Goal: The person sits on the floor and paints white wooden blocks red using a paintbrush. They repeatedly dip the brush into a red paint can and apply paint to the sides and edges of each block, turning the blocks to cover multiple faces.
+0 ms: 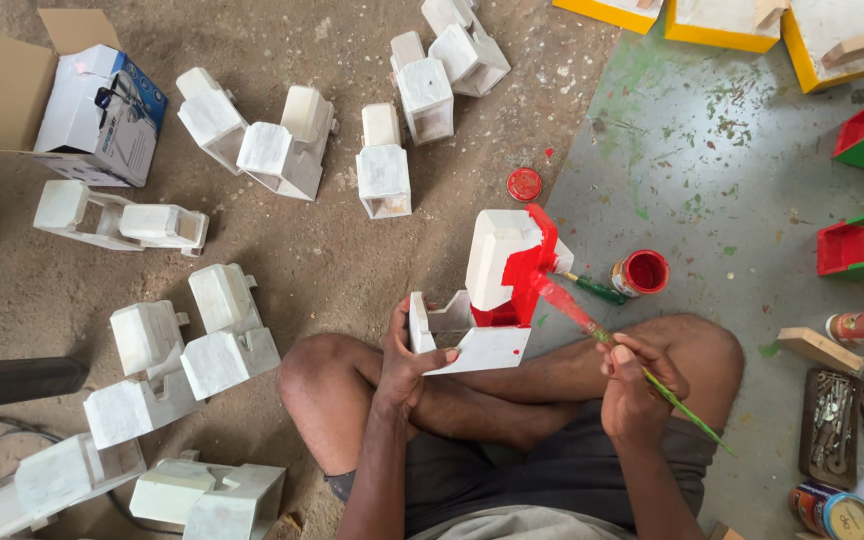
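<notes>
Right hand [635, 385] below white truck [492, 290]

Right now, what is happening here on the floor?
A person sits cross-legged on the floor. The left hand holds a white wooden toy truck, and the right hand holds a brush against its part-red cab. An open tin of red paint stands beside it, with its lid further off. Many unpainted white trucks lie around.

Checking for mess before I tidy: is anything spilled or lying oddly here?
Mostly stray paint: green and red splatters fleck the grey floor. A red lid lies apart from the open red paint tin.
</notes>
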`<state>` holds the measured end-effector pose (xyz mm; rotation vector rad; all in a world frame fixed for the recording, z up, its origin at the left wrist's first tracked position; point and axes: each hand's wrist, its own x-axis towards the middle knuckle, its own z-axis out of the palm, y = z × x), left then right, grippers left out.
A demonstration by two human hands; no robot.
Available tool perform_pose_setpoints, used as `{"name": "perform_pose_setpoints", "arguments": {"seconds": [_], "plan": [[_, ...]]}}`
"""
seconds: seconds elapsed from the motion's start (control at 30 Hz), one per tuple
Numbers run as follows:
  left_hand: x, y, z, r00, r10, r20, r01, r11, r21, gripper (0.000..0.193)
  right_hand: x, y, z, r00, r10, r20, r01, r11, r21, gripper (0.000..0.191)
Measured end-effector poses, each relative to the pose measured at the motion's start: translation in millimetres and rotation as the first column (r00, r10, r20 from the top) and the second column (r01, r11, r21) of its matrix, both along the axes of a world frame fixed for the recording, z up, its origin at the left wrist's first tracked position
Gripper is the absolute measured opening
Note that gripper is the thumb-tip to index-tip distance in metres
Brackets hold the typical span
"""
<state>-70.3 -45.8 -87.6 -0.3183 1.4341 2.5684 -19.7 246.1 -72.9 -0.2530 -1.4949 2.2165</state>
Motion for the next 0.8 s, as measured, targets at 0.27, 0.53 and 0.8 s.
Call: {"name": "perform_pose_setpoints", "arguments": {"seconds": [0.27,0.53,0.8], "plan": [[0.5,0.4,-0.1,1.000,-0.006,0.029,0.005,1.000,0.016,0.099,-4.1,-2.9,-11.7,0.996,0.080,-0.040,-0.073,0.987,0.143,0.017],[-0.3,0.9,-0.4,0.999,-0.019,0.036,0.019,1.000,-0.006,0.100,8.3,-0.4,7.1,1.000,0.013,0.020,-0.017,0.974,0.224,0.017],[-0.7,-0.4,2.1,0.999,-0.021,0.048,0.021,1.000,0.007,0.100,-0.1,-3.5,10.8,1.000,0.008,-0.007,-0.006,0.960,0.280,0.016]]}}
